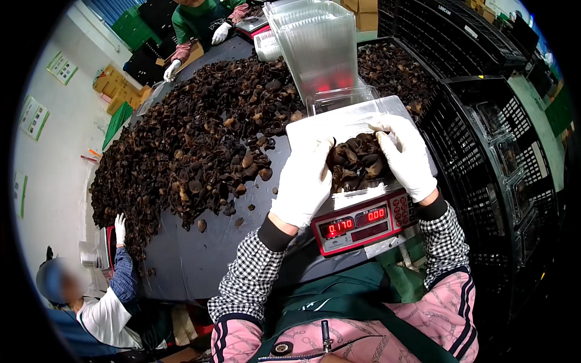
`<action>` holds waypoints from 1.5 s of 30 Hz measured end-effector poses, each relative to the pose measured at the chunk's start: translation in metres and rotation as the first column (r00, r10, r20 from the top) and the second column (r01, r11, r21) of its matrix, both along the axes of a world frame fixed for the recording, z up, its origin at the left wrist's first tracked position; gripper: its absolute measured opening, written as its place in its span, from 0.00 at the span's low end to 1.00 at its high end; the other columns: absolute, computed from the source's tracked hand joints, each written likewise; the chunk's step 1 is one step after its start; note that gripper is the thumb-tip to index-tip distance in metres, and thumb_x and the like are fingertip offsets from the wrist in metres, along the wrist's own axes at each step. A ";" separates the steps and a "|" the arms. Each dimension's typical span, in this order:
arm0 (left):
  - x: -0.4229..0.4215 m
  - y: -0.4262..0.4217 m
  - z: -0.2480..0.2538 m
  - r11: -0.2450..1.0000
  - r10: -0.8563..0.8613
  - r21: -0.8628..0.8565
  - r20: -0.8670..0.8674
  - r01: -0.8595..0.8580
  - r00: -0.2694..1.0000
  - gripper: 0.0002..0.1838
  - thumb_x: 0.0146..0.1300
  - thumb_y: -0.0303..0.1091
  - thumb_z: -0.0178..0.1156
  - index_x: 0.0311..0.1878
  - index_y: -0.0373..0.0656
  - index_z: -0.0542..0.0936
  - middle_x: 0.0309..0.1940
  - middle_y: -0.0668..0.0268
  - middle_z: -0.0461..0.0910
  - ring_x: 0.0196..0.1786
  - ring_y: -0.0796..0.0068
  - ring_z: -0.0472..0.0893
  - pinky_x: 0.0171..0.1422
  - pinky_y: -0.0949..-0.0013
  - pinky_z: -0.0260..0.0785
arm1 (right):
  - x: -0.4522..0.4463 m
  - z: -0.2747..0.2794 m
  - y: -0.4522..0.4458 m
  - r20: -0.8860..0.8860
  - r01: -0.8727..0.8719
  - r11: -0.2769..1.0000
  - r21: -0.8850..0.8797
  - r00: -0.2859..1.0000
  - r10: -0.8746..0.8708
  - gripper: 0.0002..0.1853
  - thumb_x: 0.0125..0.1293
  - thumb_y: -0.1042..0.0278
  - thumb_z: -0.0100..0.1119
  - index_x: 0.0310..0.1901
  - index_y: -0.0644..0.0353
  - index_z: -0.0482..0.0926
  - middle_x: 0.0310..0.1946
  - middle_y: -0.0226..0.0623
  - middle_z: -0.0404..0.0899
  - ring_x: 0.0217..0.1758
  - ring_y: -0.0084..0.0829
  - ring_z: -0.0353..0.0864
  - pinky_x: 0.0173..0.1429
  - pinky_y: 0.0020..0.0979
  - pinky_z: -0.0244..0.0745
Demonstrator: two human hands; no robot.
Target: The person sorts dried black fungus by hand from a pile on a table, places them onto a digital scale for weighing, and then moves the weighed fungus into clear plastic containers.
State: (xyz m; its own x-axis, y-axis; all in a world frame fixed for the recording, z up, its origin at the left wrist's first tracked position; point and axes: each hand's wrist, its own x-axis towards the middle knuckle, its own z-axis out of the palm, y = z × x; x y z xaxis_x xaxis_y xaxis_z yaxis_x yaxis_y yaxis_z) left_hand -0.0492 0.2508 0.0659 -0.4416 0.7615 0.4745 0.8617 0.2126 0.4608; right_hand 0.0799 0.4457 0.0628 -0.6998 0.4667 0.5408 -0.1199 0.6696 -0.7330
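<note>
A heap of dark brown wood ear mushrooms [357,160] sits on the metal pan [301,128] of a red electronic scale [363,225], seemingly in a clear plastic tray whose edges are mostly hidden. My left hand [305,181], in a white glove, is closed along the heap's left side, fingertips on the mushrooms. From the right, my gloved right hand [407,158] closes on the same heap with bent fingers and thumb. The display reads 0.170 and 0.00. Just behind the pan stands a tall stack of clear plastic trays [321,54].
Loose mushrooms [200,139] cover much of the grey table [260,227] on the left. Black plastic crates [484,139] rise close to my right. One co-worker [203,24] stands across the table; another co-worker [106,308] is at the lower left.
</note>
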 end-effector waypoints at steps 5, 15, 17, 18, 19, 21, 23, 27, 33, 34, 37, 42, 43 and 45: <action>0.006 0.012 -0.007 0.999 -0.019 0.039 -0.162 0.025 0.987 0.28 0.63 0.15 0.58 0.67 0.42 0.77 0.54 0.49 0.82 0.54 0.49 0.83 0.57 0.57 0.78 | 0.002 0.000 0.000 0.035 -0.039 0.986 0.163 0.999 0.034 0.11 0.65 0.78 0.65 0.49 0.63 0.86 0.54 0.41 0.84 0.63 0.39 0.81 0.70 0.37 0.74; 0.000 0.013 -0.004 0.987 -0.031 0.138 -0.308 0.077 0.951 0.20 0.58 0.14 0.59 0.55 0.38 0.84 0.33 0.53 0.82 0.35 0.53 0.83 0.38 0.57 0.76 | 0.004 -0.009 -0.001 0.199 -0.025 0.877 0.479 0.977 -0.081 0.12 0.69 0.67 0.65 0.52 0.50 0.88 0.65 0.37 0.79 0.74 0.40 0.69 0.78 0.41 0.55; 0.003 0.009 0.000 0.990 -0.016 0.123 -0.337 0.061 0.941 0.21 0.57 0.14 0.59 0.54 0.38 0.84 0.31 0.53 0.81 0.34 0.53 0.82 0.37 0.58 0.75 | 0.002 -0.010 -0.001 0.217 -0.054 0.860 0.507 0.974 -0.067 0.12 0.70 0.66 0.64 0.53 0.49 0.87 0.66 0.37 0.78 0.75 0.41 0.69 0.78 0.42 0.54; 0.002 0.006 -0.003 0.995 -0.013 0.091 -0.359 0.049 0.933 0.22 0.56 0.14 0.59 0.54 0.38 0.84 0.31 0.53 0.81 0.33 0.53 0.82 0.35 0.59 0.74 | 0.001 -0.011 0.000 0.220 -0.065 0.848 0.527 0.974 -0.062 0.12 0.70 0.66 0.65 0.53 0.49 0.87 0.66 0.37 0.78 0.74 0.41 0.69 0.78 0.42 0.54; 0.002 0.005 -0.003 0.994 -0.020 0.096 -0.362 0.058 0.932 0.23 0.56 0.14 0.59 0.55 0.37 0.83 0.31 0.53 0.81 0.33 0.53 0.81 0.35 0.58 0.73 | 0.001 -0.009 -0.003 0.214 -0.067 0.871 0.488 0.976 -0.045 0.12 0.70 0.66 0.65 0.53 0.50 0.87 0.66 0.38 0.78 0.74 0.41 0.70 0.78 0.42 0.55; 0.002 0.004 -0.001 0.991 -0.029 0.108 -0.370 0.074 0.929 0.24 0.55 0.13 0.59 0.57 0.37 0.83 0.31 0.53 0.80 0.32 0.53 0.81 0.35 0.58 0.72 | 0.001 0.002 -0.009 0.195 -0.073 0.910 0.408 0.981 -0.008 0.12 0.69 0.66 0.65 0.53 0.50 0.87 0.65 0.39 0.78 0.74 0.41 0.70 0.77 0.42 0.56; 0.006 -0.004 0.004 0.998 -0.034 0.046 -0.257 0.047 0.966 0.28 0.54 0.14 0.58 0.62 0.38 0.80 0.41 0.52 0.83 0.41 0.50 0.83 0.46 0.56 0.76 | 0.001 0.002 -0.009 0.077 0.025 0.914 0.404 0.995 -0.062 0.14 0.68 0.71 0.64 0.54 0.56 0.86 0.59 0.41 0.82 0.66 0.42 0.78 0.72 0.40 0.69; -0.004 -0.031 0.001 0.992 0.032 0.125 -0.150 -0.013 0.988 0.25 0.62 0.15 0.59 0.64 0.41 0.79 0.57 0.53 0.84 0.59 0.54 0.84 0.62 0.60 0.78 | 0.026 0.008 -0.007 -0.068 0.181 0.925 0.335 0.983 -0.168 0.16 0.67 0.73 0.64 0.55 0.60 0.85 0.55 0.41 0.85 0.62 0.40 0.82 0.69 0.40 0.74; -0.055 -0.101 -0.028 0.941 0.338 0.003 0.083 -0.339 0.938 0.16 0.68 0.19 0.62 0.58 0.40 0.85 0.50 0.63 0.88 0.49 0.75 0.87 0.57 0.72 0.80 | 0.079 0.002 -0.006 0.020 0.268 0.938 -0.221 0.963 -0.270 0.19 0.69 0.79 0.58 0.61 0.62 0.82 0.59 0.39 0.84 0.63 0.31 0.82 0.70 0.32 0.73; -0.060 -0.110 -0.033 0.933 0.354 0.021 0.131 -0.359 0.926 0.15 0.68 0.20 0.62 0.56 0.40 0.86 0.48 0.63 0.88 0.47 0.75 0.87 0.54 0.73 0.80 | 0.085 -0.001 -0.005 0.018 0.270 0.930 -0.251 0.961 -0.275 0.19 0.71 0.80 0.56 0.62 0.64 0.82 0.60 0.39 0.84 0.64 0.30 0.82 0.71 0.31 0.72; -0.074 -0.128 -0.055 0.897 0.432 -0.006 0.224 -0.442 0.873 0.09 0.67 0.25 0.65 0.49 0.40 0.87 0.40 0.61 0.88 0.40 0.72 0.87 0.48 0.70 0.78 | 0.099 -0.016 0.001 0.039 0.277 0.903 -0.328 0.959 -0.280 0.17 0.75 0.79 0.54 0.62 0.66 0.81 0.61 0.40 0.83 0.64 0.29 0.81 0.70 0.31 0.75; -0.079 -0.131 -0.074 0.895 0.444 -0.086 0.053 -0.438 0.895 0.08 0.68 0.35 0.65 0.43 0.44 0.88 0.38 0.59 0.88 0.42 0.58 0.87 0.48 0.62 0.79 | 0.102 -0.034 0.000 0.007 0.277 0.865 -0.418 0.953 -0.302 0.15 0.79 0.77 0.52 0.61 0.70 0.79 0.61 0.43 0.83 0.65 0.32 0.82 0.70 0.34 0.78; -0.080 -0.127 -0.080 0.907 0.417 -0.079 0.039 -0.413 0.908 0.07 0.66 0.33 0.65 0.43 0.45 0.88 0.38 0.59 0.88 0.42 0.58 0.87 0.48 0.61 0.78 | 0.101 -0.034 -0.001 0.009 0.288 0.864 -0.412 0.950 -0.312 0.15 0.79 0.76 0.51 0.62 0.70 0.79 0.61 0.43 0.83 0.64 0.32 0.82 0.70 0.34 0.77; -0.083 -0.116 -0.094 0.932 0.350 -0.102 -0.005 -0.349 0.937 0.06 0.65 0.31 0.67 0.43 0.44 0.88 0.39 0.60 0.88 0.42 0.60 0.88 0.48 0.64 0.79 | 0.098 -0.036 -0.004 0.013 0.302 0.852 -0.429 0.944 -0.328 0.15 0.80 0.76 0.51 0.62 0.70 0.80 0.60 0.43 0.83 0.63 0.31 0.82 0.70 0.34 0.77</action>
State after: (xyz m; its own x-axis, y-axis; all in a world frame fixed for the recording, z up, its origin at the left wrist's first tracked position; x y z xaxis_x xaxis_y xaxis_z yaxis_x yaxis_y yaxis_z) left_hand -0.1320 0.1350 -0.0283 -0.6942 0.6010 0.3961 0.7185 0.5449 0.4323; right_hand 0.1783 0.4415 0.0272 -0.4498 0.8482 0.2797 -0.0066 0.3101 -0.9507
